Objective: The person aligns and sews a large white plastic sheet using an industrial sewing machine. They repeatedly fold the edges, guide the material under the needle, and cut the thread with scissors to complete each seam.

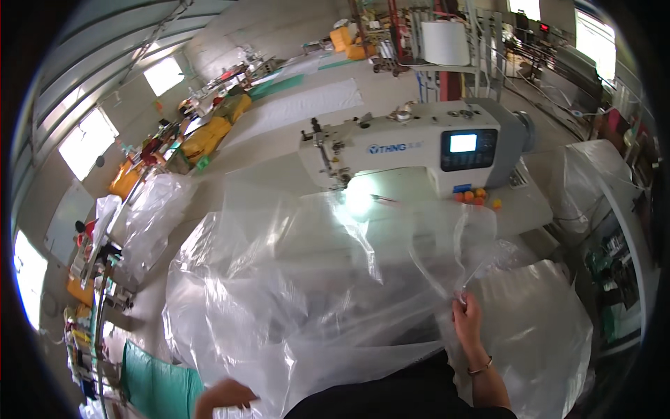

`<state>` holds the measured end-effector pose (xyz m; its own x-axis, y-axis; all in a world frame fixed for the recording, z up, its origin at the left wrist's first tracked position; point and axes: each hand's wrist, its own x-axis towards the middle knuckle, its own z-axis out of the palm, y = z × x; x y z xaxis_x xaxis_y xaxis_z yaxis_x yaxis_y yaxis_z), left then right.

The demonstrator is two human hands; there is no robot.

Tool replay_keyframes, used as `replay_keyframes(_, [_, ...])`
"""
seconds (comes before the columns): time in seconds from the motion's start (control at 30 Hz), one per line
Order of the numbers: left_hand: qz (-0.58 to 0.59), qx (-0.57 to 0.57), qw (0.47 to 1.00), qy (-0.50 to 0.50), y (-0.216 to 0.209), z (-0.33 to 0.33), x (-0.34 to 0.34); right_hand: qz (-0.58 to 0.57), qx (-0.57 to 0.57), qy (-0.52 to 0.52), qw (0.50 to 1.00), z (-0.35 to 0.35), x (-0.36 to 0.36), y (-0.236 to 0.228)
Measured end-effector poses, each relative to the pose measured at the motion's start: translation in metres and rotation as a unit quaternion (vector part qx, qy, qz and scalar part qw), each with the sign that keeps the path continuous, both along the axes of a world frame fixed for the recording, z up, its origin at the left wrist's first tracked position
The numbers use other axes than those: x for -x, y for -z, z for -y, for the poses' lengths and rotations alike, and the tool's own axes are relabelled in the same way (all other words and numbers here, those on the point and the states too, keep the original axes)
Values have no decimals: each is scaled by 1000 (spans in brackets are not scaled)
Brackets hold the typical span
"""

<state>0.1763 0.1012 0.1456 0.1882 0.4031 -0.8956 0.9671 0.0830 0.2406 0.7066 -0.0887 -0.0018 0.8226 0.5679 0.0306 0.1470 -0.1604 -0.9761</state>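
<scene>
Clear plastic sheeting lies across the front of a pale sewing table and hangs down over its near side in loose, shiny folds towards the person's dark clothing. We see its far edge close in front of the needle end of a white sewing machine, where a bright light glares off the surface; we cannot tell whether any of it sits beneath the needle. At the sheeting's right side, the person's right hand is closed, thumb and fingers pinching a gathered bit of the plastic, and a bracelet circles that wrist. The left hand is low at the left, beside the hanging folds, its fingers bent and somewhat blurred; we cannot tell how far open it is or whether it has hold of anything. We note a lit screen on the machine's right part, with small orange balls and a blue object on the table just below it. More clear plastic spreads to the right of the right hand, and a green sheet hangs at the lower left. Behind the machine we find a large white thread cone on a stand.
</scene>
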Motion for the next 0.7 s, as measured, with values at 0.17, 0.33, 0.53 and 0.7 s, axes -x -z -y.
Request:
replay_keyframes(0.17, [234,-288,870,323,-106,-93,-185,12,59,28,998,8,-15,-34])
replay_keyframes(0.33, [339,-437,792,257,21,-255,-255,-38,1,-6,999,18,-20,-50])
replay_keyframes(0.53, [196,-467,830,234,77,-247,-221,-131,53,5,990,64,-46,8])
replay_keyframes(0.7, [175,-477,834,215,63,-214,-211,195,45,135,970,16,-76,-33])
